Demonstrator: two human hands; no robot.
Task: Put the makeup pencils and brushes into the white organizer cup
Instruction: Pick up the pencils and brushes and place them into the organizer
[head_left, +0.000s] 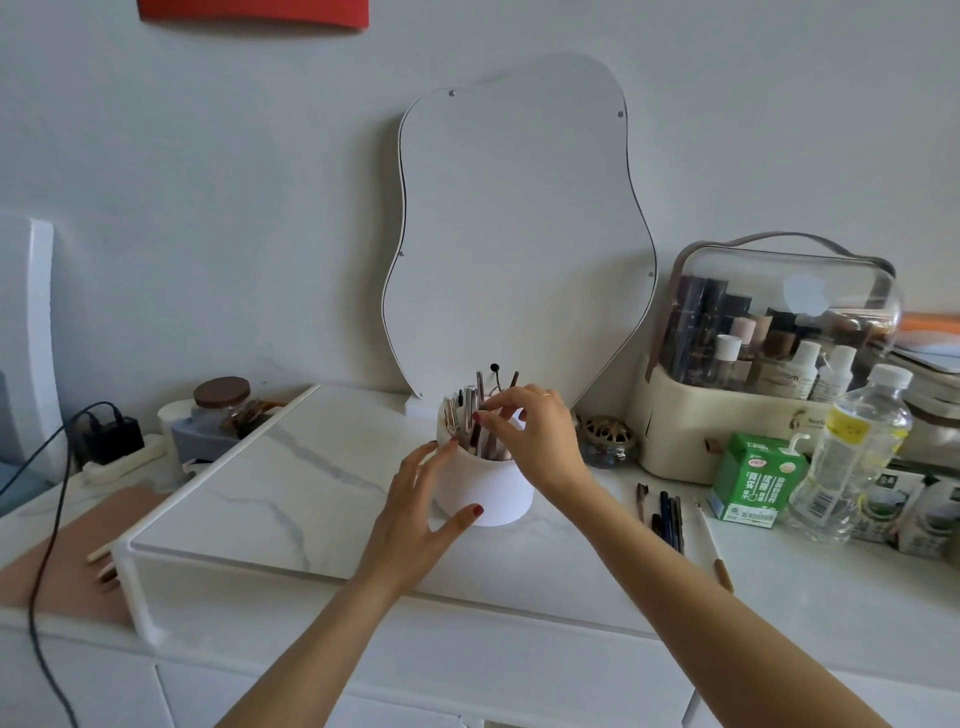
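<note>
single view only: a wide-angle head-worn camera, facing forward and down over the desk (779, 613) toward the wall. both forearms enter from the bottom edge, and the hands sit near frame centre at close range. straight edges bow near the frame borders.

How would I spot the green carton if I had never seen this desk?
Start at the wavy mirror, then look right to the clear-lidded makeup case. The green carton stands just before it, left of the clear water bottle, the only bright green thing there.
</note>
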